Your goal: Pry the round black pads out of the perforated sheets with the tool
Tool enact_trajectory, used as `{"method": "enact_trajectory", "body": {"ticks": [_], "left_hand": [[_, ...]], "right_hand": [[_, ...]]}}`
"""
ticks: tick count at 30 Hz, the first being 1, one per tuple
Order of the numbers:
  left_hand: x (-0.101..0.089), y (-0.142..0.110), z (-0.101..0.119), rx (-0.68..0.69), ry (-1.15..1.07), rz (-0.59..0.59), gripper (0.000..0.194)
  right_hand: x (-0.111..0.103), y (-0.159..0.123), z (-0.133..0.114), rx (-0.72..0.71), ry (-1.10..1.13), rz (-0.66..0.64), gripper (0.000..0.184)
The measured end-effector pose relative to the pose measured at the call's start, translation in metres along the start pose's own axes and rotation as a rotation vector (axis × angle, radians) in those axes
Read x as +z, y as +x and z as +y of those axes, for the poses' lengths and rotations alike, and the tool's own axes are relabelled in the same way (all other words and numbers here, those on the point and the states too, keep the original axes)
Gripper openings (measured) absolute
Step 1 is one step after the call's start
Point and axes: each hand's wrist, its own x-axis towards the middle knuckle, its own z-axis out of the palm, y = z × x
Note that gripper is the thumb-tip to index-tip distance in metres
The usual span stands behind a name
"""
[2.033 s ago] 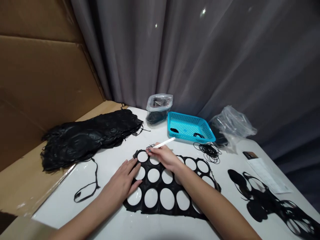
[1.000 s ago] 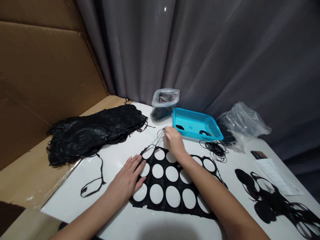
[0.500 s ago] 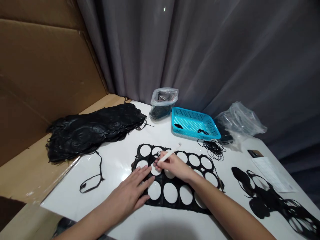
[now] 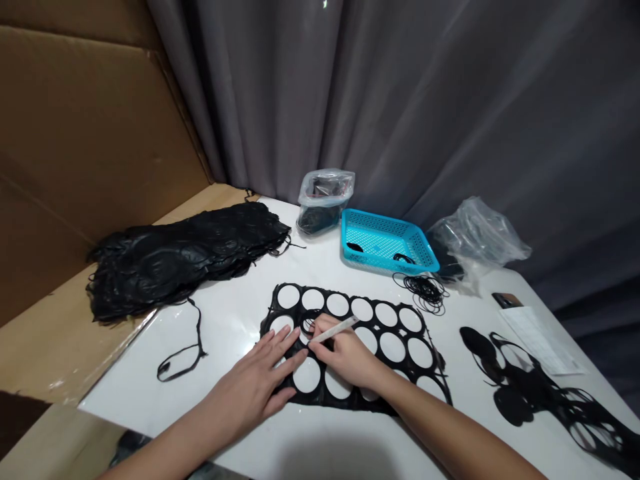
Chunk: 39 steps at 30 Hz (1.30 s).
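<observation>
Right hand [image 4: 344, 353]: moved nearer, pinching white stick [image 4: 340, 327]
Left hand [image 4: 260, 368]: spread on holed black sheet [image 4: 323, 389]
Far: blue plastic basket [image 4: 373, 262]

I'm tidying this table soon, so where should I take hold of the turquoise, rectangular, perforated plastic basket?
I'd pinch the near long rim of the turquoise, rectangular, perforated plastic basket, left of its middle, coming from the near side. Its raised wall offers an edge to grip, while a tangle of thin black loops lies by the near right corner and a crumpled transparent plastic bag crowds the right end.
</observation>
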Motion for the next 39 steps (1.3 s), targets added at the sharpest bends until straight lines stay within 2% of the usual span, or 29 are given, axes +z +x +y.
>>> {"method": "enact_trajectory", "body": {"ticks": [3, 6, 8, 10, 13, 15, 16, 18, 20, 23, 25, 27, 29, 32, 35, 39], "left_hand": [[0.001, 0.000, 0.000, 0.006, 0.011, -0.004, 0.063], [0.003, -0.001, -0.001, 0.005, 0.031, -0.005, 0.063], [0.005, -0.001, -0.001, 0.009, 0.039, 0.000, 0.061], [0.005, -0.002, -0.002, 0.011, 0.041, 0.007, 0.058], [0.005, -0.002, -0.001, 0.008, 0.043, 0.016, 0.057], [0.003, -0.001, -0.001, 0.010, 0.045, 0.016, 0.057], [0.002, -0.001, -0.001, 0.013, 0.049, 0.011, 0.058], [0.001, 0.000, -0.001, 0.020, 0.058, 0.005, 0.057], [-0.001, 0.000, -0.001, 0.018, 0.070, 0.019, 0.057], [-0.005, -0.004, -0.001, -0.031, 0.089, 0.103, 0.052], [-0.009, -0.009, 0.000, -0.080, 0.102, 0.163, 0.043], [-0.011, -0.016, 0.002, -0.122, 0.114, 0.186, 0.036], [-0.013, -0.022, 0.003, -0.145, 0.126, 0.178, 0.035], [-0.012, -0.027, 0.004, -0.157, 0.134, 0.163, 0.037], [-0.009, -0.029, 0.005, -0.156, 0.147, 0.156, 0.039], [-0.006, -0.029, 0.005, -0.132, 0.173, 0.169, 0.040]], "right_hand": [[0.007, -0.007, 0.000, -0.089, -0.088, 0.006, 0.020], [0.014, -0.012, 0.001, -0.280, -0.306, -0.041, 0.013], [0.009, -0.008, 0.005, -0.349, -0.447, -0.039, 0.012], [-0.010, 0.003, 0.013, -0.300, -0.504, 0.097, 0.013], [-0.056, 0.021, 0.029, -0.126, -0.484, 0.487, 0.016], [-0.084, 0.026, 0.037, -0.011, -0.383, 0.662, 0.017], [-0.093, 0.027, 0.040, 0.058, -0.283, 0.701, 0.017], [-0.101, 0.024, 0.041, 0.210, 0.022, 0.677, 0.018], [-0.096, 0.022, 0.037, 0.339, 0.402, 0.564, 0.023], [-0.072, 0.025, 0.027, 0.432, 0.885, 0.409, 0.033], [-0.052, 0.031, 0.018, 0.442, 1.080, 0.350, 0.034], [-0.030, 0.035, 0.009, 0.431, 1.167, 0.280, 0.033], [-0.007, 0.037, 0.000, 0.403, 1.102, 0.172, 0.029], [0.023, 0.034, -0.009, 0.257, 0.722, 0.030, 0.021], [0.041, 0.029, -0.013, 0.058, 0.324, 0.027, 0.020], [0.044, 0.028, -0.014, -0.047, 0.150, 0.054, 0.020]]}}
